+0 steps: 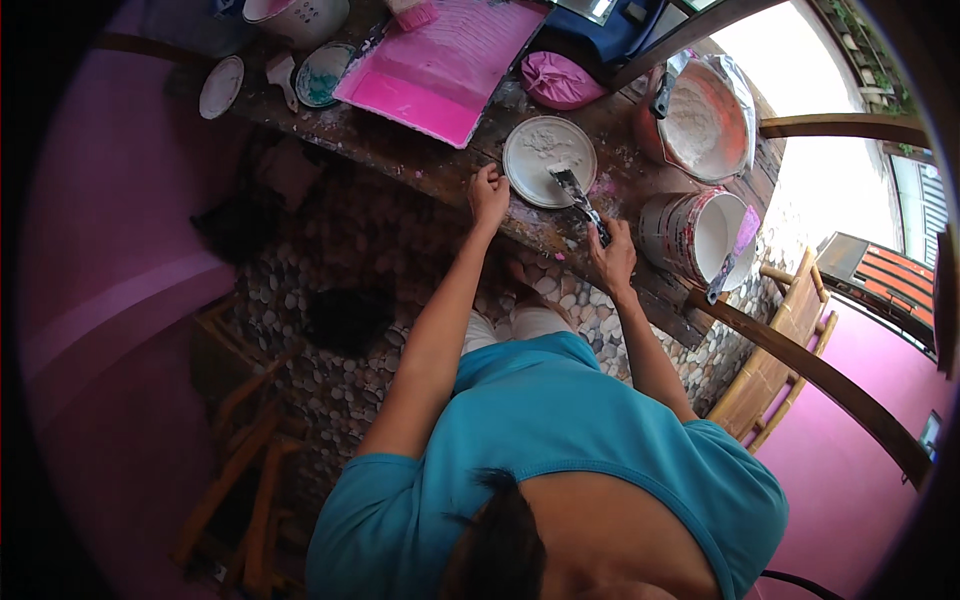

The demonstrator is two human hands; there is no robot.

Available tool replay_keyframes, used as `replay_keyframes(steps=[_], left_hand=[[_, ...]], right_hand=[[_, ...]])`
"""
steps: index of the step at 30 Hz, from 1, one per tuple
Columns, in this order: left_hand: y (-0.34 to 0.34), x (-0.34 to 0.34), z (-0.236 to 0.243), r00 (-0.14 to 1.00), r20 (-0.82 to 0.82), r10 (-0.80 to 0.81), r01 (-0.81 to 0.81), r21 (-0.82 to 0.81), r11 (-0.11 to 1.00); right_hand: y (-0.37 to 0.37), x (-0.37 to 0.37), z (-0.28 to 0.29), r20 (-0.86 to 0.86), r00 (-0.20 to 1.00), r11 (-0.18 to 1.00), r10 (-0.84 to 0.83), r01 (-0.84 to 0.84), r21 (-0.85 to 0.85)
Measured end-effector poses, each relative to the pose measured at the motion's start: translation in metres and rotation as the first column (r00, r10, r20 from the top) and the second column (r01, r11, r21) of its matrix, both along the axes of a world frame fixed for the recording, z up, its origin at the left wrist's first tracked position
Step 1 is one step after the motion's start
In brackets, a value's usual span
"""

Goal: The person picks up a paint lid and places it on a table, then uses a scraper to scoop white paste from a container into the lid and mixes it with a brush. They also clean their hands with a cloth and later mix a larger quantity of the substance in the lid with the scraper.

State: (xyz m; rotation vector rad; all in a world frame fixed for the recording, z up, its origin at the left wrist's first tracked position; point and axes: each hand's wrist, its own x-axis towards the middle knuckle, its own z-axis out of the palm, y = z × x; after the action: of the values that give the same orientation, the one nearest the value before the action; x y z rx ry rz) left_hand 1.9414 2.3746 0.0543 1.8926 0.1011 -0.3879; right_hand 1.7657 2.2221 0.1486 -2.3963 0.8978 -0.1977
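Head view shows my right hand (612, 258) wrapped around the dark handle of a putty knife (578, 197), fingers pressed together on it, the blade tip resting on the round white lid (549, 160) that lies on the wooden bench (420, 165). My left hand (488, 193) pinches the lid's near left rim, steadying it. To do this well, I judge the blade should stay flat and low while the left hand keeps the lid from sliding. Just right of my knife hand stands an open bucket of white paint (700, 235); farther up lies a pink paint tray (440, 70).
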Motion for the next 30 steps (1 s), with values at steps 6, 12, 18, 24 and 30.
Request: replay_keyframes(steps=[6,12,18,24,30], left_hand=[[-0.008,0.012,0.024,0.973,0.015,-0.229,0.226,0.117,0.967],[-0.009,0.008,0.01,0.986,0.066,-0.152,0.142,0.131,0.981],[-0.015,0.005,0.022,0.985,0.046,-0.163,0.151,0.2,0.968],[-0.012,0.012,0.01,0.989,0.12,-0.092,0.06,0.245,0.968],[-0.036,0.014,0.015,0.978,0.19,-0.082,0.023,0.295,0.955]], right_hand=[[0.003,-0.008,0.041,-0.152,0.987,0.986,-0.045,0.02,-0.163],[0.001,0.002,0.026,-0.121,0.986,0.967,-0.117,0.086,-0.24],[-0.023,0.006,0.018,-0.069,0.995,0.972,-0.079,0.061,-0.227],[-0.032,0.009,0.029,-0.082,0.996,0.995,-0.042,0.034,-0.098],[-0.073,0.015,-0.027,0.118,0.984,0.944,0.135,-0.164,0.287]])
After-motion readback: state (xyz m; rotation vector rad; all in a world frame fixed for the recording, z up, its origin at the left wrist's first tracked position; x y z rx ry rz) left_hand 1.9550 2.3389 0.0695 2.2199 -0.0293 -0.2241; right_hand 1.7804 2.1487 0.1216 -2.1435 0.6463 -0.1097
